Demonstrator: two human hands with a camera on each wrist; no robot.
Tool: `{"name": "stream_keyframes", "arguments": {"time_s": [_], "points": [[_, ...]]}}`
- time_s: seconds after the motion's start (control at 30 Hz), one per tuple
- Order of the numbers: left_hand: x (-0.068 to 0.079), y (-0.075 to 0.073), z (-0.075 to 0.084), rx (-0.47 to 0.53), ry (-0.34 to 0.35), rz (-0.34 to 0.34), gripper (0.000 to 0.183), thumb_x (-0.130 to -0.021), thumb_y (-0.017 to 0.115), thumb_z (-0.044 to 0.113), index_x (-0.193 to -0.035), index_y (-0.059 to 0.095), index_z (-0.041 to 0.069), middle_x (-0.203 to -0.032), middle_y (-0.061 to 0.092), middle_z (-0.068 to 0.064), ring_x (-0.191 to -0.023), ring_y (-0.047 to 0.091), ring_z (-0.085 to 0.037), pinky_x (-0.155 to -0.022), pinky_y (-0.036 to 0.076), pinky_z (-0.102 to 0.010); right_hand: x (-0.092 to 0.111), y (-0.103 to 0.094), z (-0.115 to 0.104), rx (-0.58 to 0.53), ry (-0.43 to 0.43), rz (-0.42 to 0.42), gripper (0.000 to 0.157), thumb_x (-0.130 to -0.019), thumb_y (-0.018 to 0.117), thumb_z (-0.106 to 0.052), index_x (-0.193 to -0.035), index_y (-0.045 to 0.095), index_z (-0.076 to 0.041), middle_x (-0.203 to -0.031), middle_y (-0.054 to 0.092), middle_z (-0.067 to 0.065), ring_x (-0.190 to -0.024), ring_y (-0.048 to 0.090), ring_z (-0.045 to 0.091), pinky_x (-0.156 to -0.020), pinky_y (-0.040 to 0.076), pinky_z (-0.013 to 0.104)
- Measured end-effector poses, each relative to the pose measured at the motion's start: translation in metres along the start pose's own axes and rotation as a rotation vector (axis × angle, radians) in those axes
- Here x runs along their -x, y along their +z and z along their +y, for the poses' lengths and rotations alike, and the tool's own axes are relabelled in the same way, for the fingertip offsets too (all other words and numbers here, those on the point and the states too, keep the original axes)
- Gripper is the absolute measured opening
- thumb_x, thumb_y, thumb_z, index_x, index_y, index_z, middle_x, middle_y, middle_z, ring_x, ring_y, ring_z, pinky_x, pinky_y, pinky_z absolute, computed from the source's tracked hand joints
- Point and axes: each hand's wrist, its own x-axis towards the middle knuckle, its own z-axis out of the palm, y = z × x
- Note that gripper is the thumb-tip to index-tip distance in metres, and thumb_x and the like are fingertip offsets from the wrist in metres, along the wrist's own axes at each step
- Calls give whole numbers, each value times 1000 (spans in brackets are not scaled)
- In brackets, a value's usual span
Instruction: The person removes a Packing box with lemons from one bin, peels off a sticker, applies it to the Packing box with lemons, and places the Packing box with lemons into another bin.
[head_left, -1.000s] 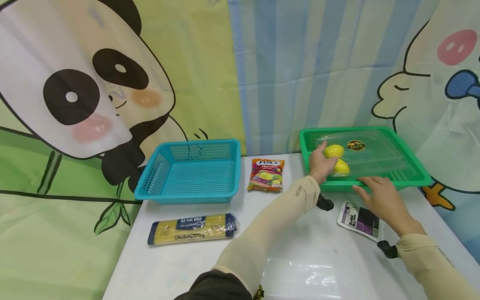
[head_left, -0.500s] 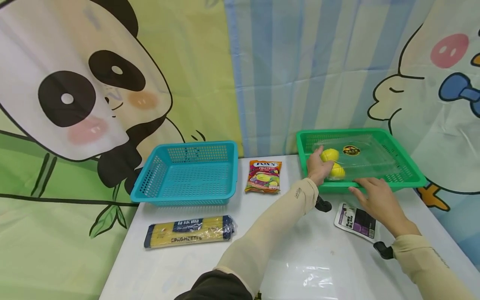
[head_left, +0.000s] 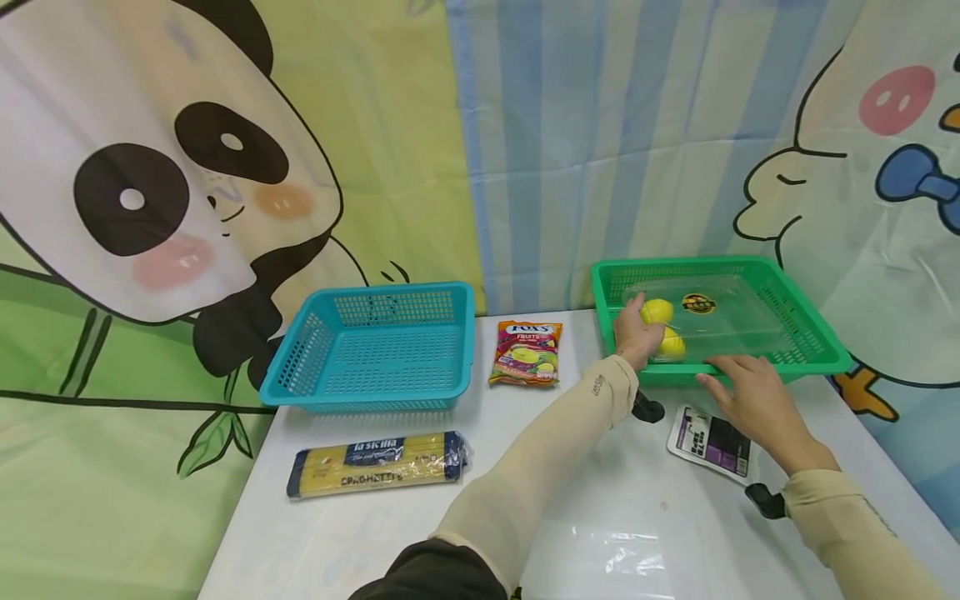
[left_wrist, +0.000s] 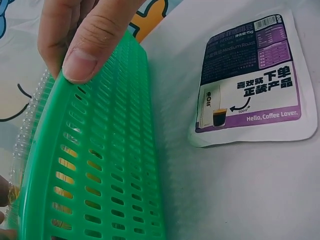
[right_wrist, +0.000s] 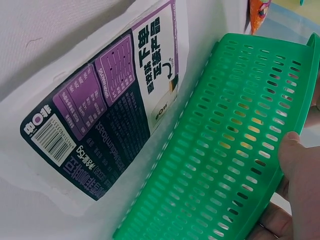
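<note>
In the head view, my left hand (head_left: 638, 335) grips the left end of a clear plastic box (head_left: 727, 321) with a round black-and-gold label. Two yellow, lemon-like things (head_left: 657, 312) show through its left end. The box lies inside a green perforated basket (head_left: 806, 369). My right hand (head_left: 759, 402) holds the basket's front rim. In the right wrist view, the thumb (right_wrist: 292, 150) presses the outer side of that rim, with fingers beyond it. Left-hand fingertips (left_wrist: 4, 195) barely show at the left wrist view's edge.
A coffee pouch (head_left: 712, 442) lies before the green basket. To the left are a Fox's candy bag (head_left: 527, 353), a blue perforated basket (head_left: 375, 350) and a spaghetti pack (head_left: 377, 464). Clear plastic (head_left: 611, 558) lies at the table's front. A cartoon curtain (head_left: 555, 150) hangs behind.
The plastic box has sunk slightly and lies flatter in the green basket, my left hand staying at its end. My right hand keeps its place on the rim. The head view has shifted slightly.
</note>
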Motion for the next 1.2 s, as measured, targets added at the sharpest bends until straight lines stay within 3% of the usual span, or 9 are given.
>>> {"name": "stream_keyframes", "arguments": {"time_s": [0.1, 0.3, 0.53, 0.97, 1.2], "points": [[0, 1, 0, -5, -7, -2, 74, -89, 60, -8, -153, 46, 27, -161, 40, 1, -129, 56, -14, -39, 31, -25, 0, 0, 0, -7, 4, -4, 38, -96, 71, -21, -122, 65, 7, -120, 63, 35, -114, 54, 54, -102, 35, 70], [2, 0, 1, -22, -11, -1, 75, -88, 58, -11, -153, 47, 25, -160, 41, 1, -143, 45, -19, -44, 33, -27, 0, 1, 0, -18, 20, -25, 39, -98, 68, -23, -124, 64, 6, -122, 61, 36, -117, 52, 56, -107, 29, 73], [5, 0, 4, -47, -19, 12, 73, -89, 60, -8, -153, 46, 24, -160, 42, 0, -146, 41, -21, -67, 46, -24, 0, 0, -1, -19, 9, -7, 38, -96, 70, -21, -122, 65, 6, -120, 62, 35, -115, 54, 56, -107, 29, 73], [8, 1, 5, -128, -26, 11, 76, -90, 59, -9, -154, 44, 30, -159, 42, 2, -145, 40, -23, -89, 51, -31, 0, 0, -1, -13, 6, -5, 39, -96, 70, -21, -123, 65, 6, -121, 62, 35, -116, 53, 54, -105, 32, 72], [8, 2, 5, -175, -29, 28, 78, -89, 63, -8, -154, 44, 30, -158, 44, 2, -142, 44, -24, -91, 52, -33, 0, 0, -2, -9, 15, -11, 38, -95, 71, -21, -122, 66, 6, -121, 63, 34, -117, 54, 53, -105, 33, 71]]}}
